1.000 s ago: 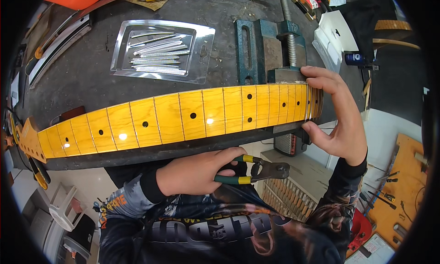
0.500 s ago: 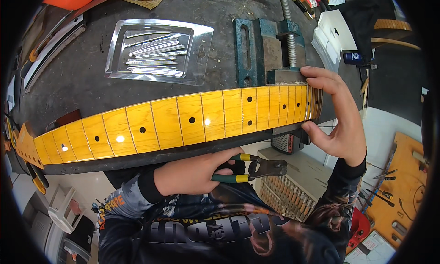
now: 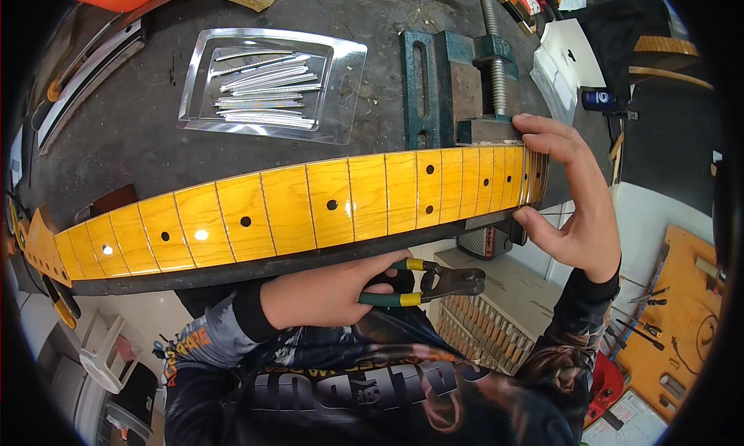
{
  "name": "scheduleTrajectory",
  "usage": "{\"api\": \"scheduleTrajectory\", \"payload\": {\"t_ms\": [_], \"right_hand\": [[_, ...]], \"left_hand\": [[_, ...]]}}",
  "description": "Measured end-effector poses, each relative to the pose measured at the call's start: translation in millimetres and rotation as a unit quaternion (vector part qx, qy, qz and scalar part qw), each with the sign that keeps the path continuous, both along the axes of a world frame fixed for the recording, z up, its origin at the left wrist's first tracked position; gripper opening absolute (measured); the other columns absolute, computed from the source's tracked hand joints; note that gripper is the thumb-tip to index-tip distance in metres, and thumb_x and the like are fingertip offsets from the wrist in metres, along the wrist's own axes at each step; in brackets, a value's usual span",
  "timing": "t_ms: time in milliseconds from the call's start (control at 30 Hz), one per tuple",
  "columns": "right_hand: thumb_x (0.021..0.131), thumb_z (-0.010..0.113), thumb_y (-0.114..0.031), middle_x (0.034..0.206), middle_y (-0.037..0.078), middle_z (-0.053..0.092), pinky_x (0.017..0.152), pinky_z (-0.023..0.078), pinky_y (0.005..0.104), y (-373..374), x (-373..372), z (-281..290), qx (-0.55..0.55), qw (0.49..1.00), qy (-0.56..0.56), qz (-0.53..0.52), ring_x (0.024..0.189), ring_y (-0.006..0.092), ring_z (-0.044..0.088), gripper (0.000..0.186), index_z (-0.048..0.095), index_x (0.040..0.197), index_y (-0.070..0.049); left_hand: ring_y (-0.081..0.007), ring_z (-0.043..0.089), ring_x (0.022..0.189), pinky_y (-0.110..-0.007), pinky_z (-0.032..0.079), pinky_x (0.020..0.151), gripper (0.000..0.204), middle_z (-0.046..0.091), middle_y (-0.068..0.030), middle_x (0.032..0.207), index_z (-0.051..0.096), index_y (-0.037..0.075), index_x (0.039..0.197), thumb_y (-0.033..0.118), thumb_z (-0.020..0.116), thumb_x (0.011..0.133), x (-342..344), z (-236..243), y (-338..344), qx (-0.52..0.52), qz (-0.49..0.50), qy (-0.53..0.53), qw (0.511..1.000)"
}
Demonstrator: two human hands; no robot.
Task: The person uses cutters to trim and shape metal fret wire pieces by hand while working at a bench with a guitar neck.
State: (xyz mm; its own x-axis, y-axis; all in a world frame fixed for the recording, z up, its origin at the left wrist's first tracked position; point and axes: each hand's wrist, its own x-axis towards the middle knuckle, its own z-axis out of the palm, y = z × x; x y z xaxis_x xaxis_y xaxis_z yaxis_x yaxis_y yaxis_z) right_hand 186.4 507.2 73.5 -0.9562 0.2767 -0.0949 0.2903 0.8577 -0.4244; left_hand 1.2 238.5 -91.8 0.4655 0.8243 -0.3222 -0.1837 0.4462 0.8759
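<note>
A glossy yellow guitar neck with black dot inlays lies across the bench, its headstock at the left. Thin fret lines cross the board, and shiny metal frets show near its right end. My right hand spans that end, forefinger at the far edge and thumb at the near edge. Below the neck, my left hand is closed round the green and yellow handles of a pair of end-cutting pliers. Their jaws point right, apart from the neck.
A clear plastic tray of cut fret wires lies beyond the neck on the dark bench. A green vise stands right of it. Yellow-handled tools lie at the far edge; an orange tool board is at the lower right.
The neck, tray and vise appear slightly further right in the picture. Both hands keep nearly the same place and grip.
</note>
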Motion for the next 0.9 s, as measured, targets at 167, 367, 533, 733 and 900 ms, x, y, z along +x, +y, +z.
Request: {"api": "scheduleTrajectory", "payload": {"t_ms": [167, 367, 533, 733, 900], "right_hand": [[0.078, 0.086, -0.012, 0.156, 0.02, 0.066, 0.122, 0.048, 0.0513, -2, 1, 1, 0.003, 1.0, 0.006, -0.001, 0.145, 0.0427, 0.063, 0.072, 0.063, 0.146, -0.005], [0.082, 0.088, -0.017, 0.156, 0.024, 0.065, 0.125, 0.046, 0.0526, -24, 1, 17, 0.025, 0.992, 0.125, 0.023, 0.147, 0.0454, 0.062, 0.072, 0.063, 0.147, -0.002], [0.078, 0.094, -0.017, 0.146, 0.02, 0.07, 0.112, 0.051, 0.0497, -88, -10, -18, -0.118, 0.957, 0.253, 0.08, 0.132, 0.0396, 0.068, 0.077, 0.064, 0.147, -0.005], [0.077, 0.096, -0.017, 0.145, 0.017, 0.069, 0.11, 0.051, 0.0489, -148, -35, -64, -0.219, 0.923, 0.294, 0.12, 0.129, 0.037, 0.068, 0.079, 0.063, 0.148, -0.008], [0.078, 0.095, -0.013, 0.146, 0.017, 0.065, 0.113, 0.051, 0.0483, -172, -46, -77, -0.258, 0.903, 0.311, 0.146, 0.133, 0.0375, 0.064, 0.08, 0.061, 0.15, -0.007]], "left_hand": [[-0.0278, 0.075, 0.132, -0.036, 0.06, 0.109, 0.071, 0.065, -0.0224, 0.151, 0.044, 0.003, 0.169, -0.011, 0.064, 0.102, 5, -7, -7, 0.077, 0.043, 0.046, 0.995], [-0.0305, 0.075, 0.103, -0.042, 0.059, 0.09, 0.052, 0.076, -0.0164, 0.117, 0.06, 0.002, 0.153, 0.01, 0.079, 0.106, -7, 15, -14, 0.244, 0.112, 0.136, 0.954], [-0.033, 0.076, 0.115, -0.042, 0.06, 0.099, 0.056, 0.076, -0.017, 0.127, 0.057, 0.004, 0.153, 0.0, 0.075, 0.101, -15, 39, -45, 0.323, 0.196, 0.075, 0.923], [-0.0228, 0.07, 0.094, -0.038, 0.059, 0.087, 0.055, 0.069, -0.0145, 0.103, 0.047, 0.003, 0.15, 0.007, 0.078, 0.105, 15, 69, -70, 0.153, 0.456, -0.142, 0.865], [-0.0224, 0.07, 0.094, -0.037, 0.059, 0.085, 0.058, 0.069, -0.013, 0.102, 0.047, 0.003, 0.152, 0.005, 0.079, 0.103, 21, 71, -96, 0.159, 0.504, -0.132, 0.838]]}}
